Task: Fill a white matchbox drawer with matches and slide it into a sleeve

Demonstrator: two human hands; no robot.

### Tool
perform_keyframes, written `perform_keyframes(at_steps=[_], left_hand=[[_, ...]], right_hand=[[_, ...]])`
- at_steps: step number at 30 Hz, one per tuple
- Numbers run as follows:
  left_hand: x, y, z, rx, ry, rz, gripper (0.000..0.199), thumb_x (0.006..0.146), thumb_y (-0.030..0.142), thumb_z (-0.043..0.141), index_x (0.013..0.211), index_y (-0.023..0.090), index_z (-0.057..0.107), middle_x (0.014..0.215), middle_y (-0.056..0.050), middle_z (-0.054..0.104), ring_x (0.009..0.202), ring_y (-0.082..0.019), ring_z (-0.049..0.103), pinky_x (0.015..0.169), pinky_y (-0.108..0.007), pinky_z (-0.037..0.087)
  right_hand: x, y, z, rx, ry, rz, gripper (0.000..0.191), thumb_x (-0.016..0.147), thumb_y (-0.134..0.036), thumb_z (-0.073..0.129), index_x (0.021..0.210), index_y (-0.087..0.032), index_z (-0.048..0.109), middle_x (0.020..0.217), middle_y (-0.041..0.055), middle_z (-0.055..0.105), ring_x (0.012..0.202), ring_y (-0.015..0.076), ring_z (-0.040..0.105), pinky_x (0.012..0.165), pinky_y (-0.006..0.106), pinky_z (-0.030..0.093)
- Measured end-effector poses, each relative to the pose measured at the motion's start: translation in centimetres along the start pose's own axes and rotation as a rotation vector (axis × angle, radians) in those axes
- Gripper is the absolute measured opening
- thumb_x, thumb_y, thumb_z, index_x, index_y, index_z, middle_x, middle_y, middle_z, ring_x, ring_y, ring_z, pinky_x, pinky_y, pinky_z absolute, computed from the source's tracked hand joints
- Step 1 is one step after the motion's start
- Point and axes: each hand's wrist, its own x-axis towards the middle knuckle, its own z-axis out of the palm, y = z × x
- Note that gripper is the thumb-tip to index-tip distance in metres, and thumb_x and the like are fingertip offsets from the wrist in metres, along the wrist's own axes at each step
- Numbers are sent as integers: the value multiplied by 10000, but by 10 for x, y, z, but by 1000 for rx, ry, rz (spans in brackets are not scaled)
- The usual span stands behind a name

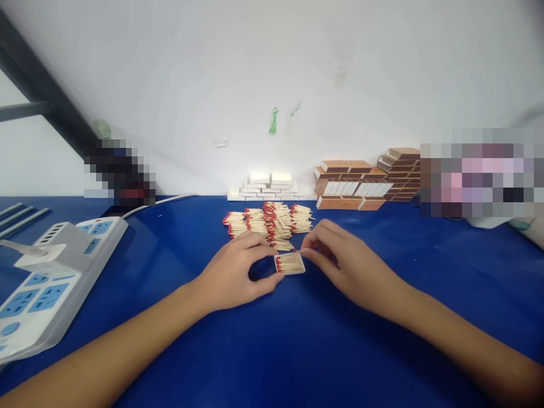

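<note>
A small white matchbox tray (301, 271) lies on the blue table, partly filled with red-tipped matches (289, 262). The thumb and fingers of my left hand (238, 266) grip its left end from both sides. Beyond the tray is a spread of loose matches in several bunches (278, 221), most heads pointing left. At the tray's right end, my right hand (340, 255) is closed in a pinch with its fingertips close to the rim. Whatever is between those fingertips is too small to make out.
White empty-looking trays (270, 187) are stacked along the wall. To their right stand stacks of brown matchbox sleeves (352, 184). A power strip (55, 283) with a plugged-in adapter occupies the left side, its white cable (165, 199) running back. Blurred items sit at far right.
</note>
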Motion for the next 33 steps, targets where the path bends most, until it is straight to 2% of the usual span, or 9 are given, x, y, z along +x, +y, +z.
perform_keyframes(at_steps=[4,10,15,18,21,33], left_hand=[[0,2,0,-2,-4,1,260,927,351,739,1128,187,756,1025,-84,706,952,-234,677,868,-405,581],[0,3,1,0,2,32,246,940,360,730,1106,179,751,1024,-85,699,953,-230,670,872,-393,573],[1,2,2,6,7,20,256,935,357,733,1116,176,749,1021,-87,702,958,-235,676,879,-396,573],[2,2,2,3,1,25,261,940,357,729,1130,178,746,1031,-86,701,962,-234,678,884,-402,576],[3,2,2,-2,3,26,267,940,346,731,1149,181,744,1041,-85,698,975,-233,681,894,-405,578],[1,2,1,-4,-5,10,266,938,366,730,1129,181,750,1037,-89,700,967,-238,679,877,-413,581]], right_hand=[[-2,-4,8,54,-37,-29,100,1047,-199,584,970,-211,646,960,37,628,764,152,608,669,290,474],[9,30,13,-51,74,-22,143,1050,-238,589,1166,-217,670,1067,69,619,861,192,625,719,322,495],[17,44,16,-82,47,14,59,1019,-231,633,1050,-221,683,1071,63,619,856,194,625,719,321,497],[19,45,17,-97,69,26,76,1018,-238,640,1082,-232,679,1062,58,617,859,194,624,720,317,489],[21,45,18,-100,73,35,57,1035,-260,620,1027,-227,666,1044,53,614,860,194,616,724,318,481],[23,46,18,-157,7,75,96,1043,-264,593,963,-212,587,1020,57,607,871,216,634,749,337,481]])
